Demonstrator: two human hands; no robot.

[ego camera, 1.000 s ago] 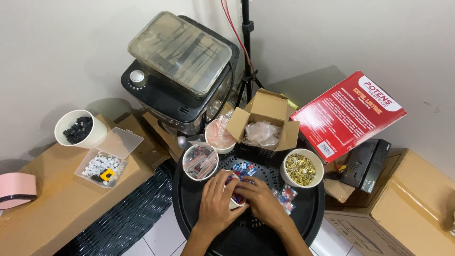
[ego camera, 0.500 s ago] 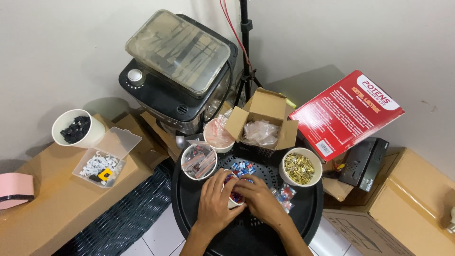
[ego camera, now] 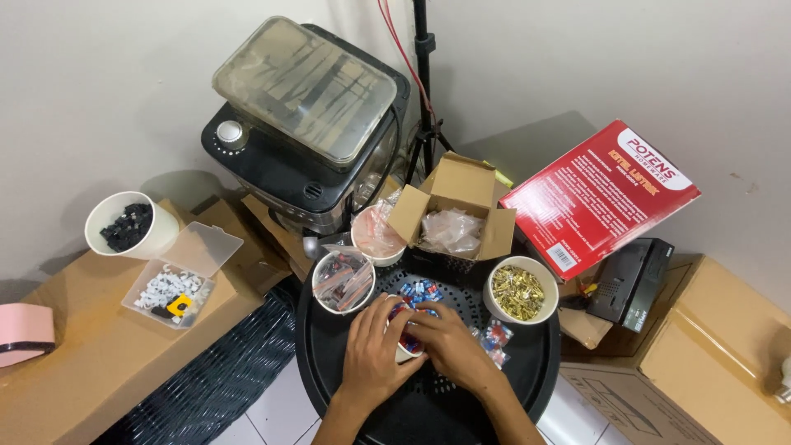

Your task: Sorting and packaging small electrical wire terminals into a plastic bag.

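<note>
2 hands meet over a small white cup [ego camera: 407,351] near the middle of the round black tray [ego camera: 329,371]: the left hand [ego camera: 375,350] and right hand [ego camera: 449,346] both curl around it, fingers among red and blue pieces. Loose pieces [ego camera: 494,338] lie just beside the right wrist; a careless shift could scatter them or tip the cup, and the bowl of brass bits [ego camera: 519,290] stands near.
</note>
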